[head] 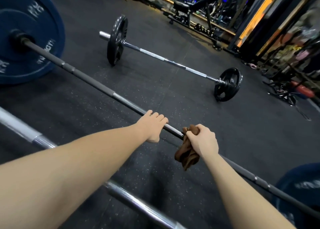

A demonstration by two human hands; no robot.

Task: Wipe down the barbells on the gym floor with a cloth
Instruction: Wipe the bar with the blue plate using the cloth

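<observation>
Head view. At the far left a blue plate (pixel 26 38) is seen standing on the black rubber floor (pixel 225 133), mounted on the end of a dark barbell (pixel 97 84) that is laid diagonally from upper left to lower right. Below it, at the lower left, a chrome bar (pixel 43 141) is noted lying nearer the camera, roughly parallel and blurred; its ends are cut off by the frame. Near the middle of the dark barbell the left hand (pixel 152 128) is placed from above, its fingers curled over the shaft in a grip. Just to its right, past a short bare stretch of shaft, a brown cloth (pixel 187 154) is bunched against the same shaft, its loose part hanging beneath. The cloth is clutched by the right hand (pixel 202 140), fingers and thumb closed round it; whether the cloth goes fully round the shaft cannot be told. Beyond the hands, well apart, a far barbell (pixel 173 61) with a bright shaft is recorded on the floor, a black plate (pixel 117 39) carried at each end. A padded bench (pixel 181 7) is seen behind it. At the lower right a second blue plate (pixel 301 180) is partly shown at the dark barbell's other end.
</observation>
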